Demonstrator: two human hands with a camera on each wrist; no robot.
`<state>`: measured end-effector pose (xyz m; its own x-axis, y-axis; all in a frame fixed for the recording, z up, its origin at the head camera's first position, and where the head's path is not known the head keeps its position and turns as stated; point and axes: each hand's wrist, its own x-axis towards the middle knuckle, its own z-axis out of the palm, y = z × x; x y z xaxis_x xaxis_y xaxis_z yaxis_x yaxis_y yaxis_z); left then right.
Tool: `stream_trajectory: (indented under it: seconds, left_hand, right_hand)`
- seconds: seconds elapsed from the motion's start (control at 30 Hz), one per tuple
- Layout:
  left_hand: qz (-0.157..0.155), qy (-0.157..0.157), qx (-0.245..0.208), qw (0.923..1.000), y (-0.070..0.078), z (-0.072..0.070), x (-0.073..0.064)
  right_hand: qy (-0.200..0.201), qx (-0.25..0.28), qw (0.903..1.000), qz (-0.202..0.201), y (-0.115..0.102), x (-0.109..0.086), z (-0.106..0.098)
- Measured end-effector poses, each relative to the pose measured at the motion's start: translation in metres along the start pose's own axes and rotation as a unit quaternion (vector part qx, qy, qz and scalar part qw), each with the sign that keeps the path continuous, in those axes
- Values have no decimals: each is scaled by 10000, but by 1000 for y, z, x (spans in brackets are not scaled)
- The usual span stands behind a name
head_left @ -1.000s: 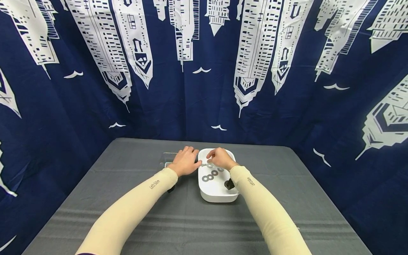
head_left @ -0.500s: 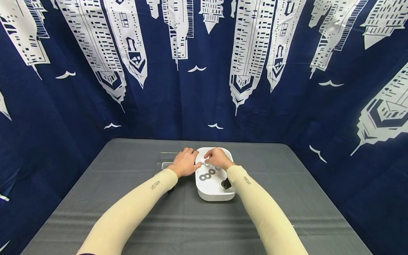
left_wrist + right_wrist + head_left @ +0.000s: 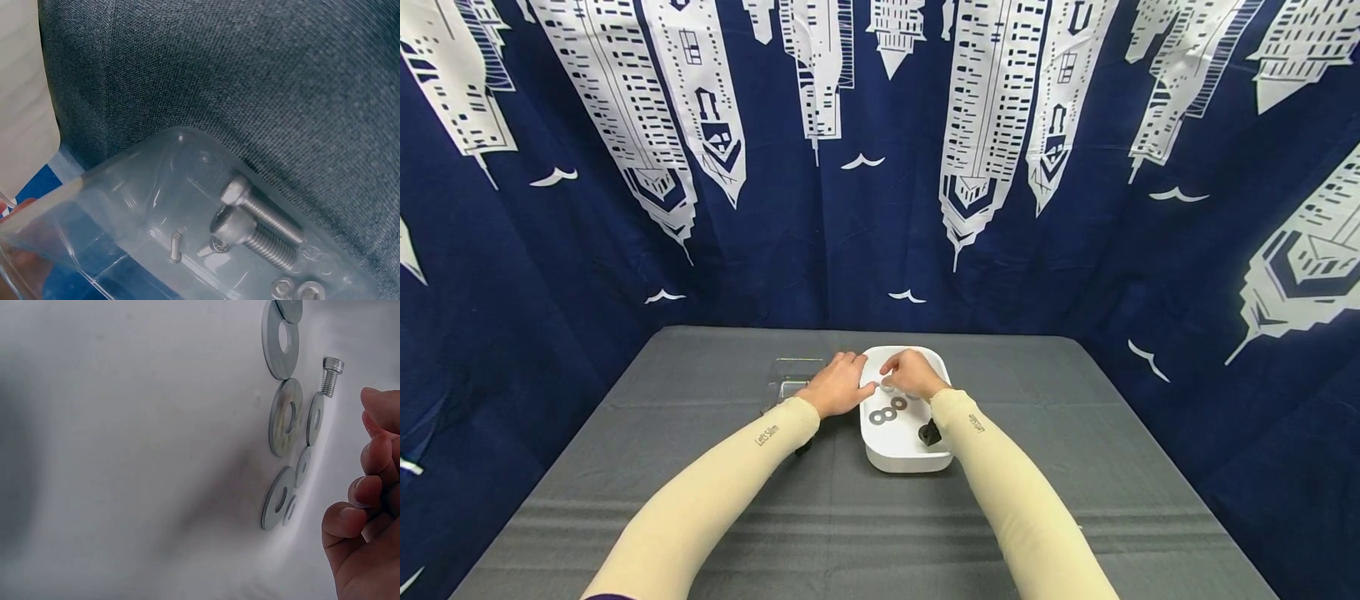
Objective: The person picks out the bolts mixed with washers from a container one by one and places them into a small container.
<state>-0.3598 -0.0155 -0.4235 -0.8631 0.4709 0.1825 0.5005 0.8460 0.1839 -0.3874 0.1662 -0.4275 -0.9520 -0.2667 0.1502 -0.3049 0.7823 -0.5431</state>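
In the head view, my left hand (image 3: 838, 385) rests at the left rim of the white tray (image 3: 904, 465), with its fingers extended. Beside it stands a clear plastic box (image 3: 793, 368). The left wrist view shows large bolts (image 3: 265, 228) and small screws (image 3: 175, 247) in that box. My right hand (image 3: 914, 374) hovers over the tray's far end. In the right wrist view its fingers (image 3: 347, 520) are bent; whether the thumb and index pinch something is hidden. A socket-head screw (image 3: 331, 376) lies near the fingertips, beside several flat washers (image 3: 286, 419).
The tray stands on a grey cloth-covered table (image 3: 700, 500). A dark blue curtain (image 3: 850, 225) with white building prints hangs behind. A small black device (image 3: 929, 432) sits below my right wrist.
The head view has shifted slightly, moving the scene left in the picture. My left hand stays at the tray's left rim. My right hand stays over the far end.
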Motion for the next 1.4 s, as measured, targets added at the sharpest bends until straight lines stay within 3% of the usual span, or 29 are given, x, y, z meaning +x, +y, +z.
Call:
stream_trajectory:
  seconds: [0.4,0.8,1.4]
  left_hand:
    - [-205,-28,-261,9994,-1,3,0]
    - [-133,49,-289,9995,-2,3,-1]
    - [-196,47,-311,9993,3,-2,-4]
  right_hand:
    - [-90,199,9995,242,3,4,10]
    - [-206,329,9973,628,5,8,19]
    - [-247,155,9970,714,6,10,23]
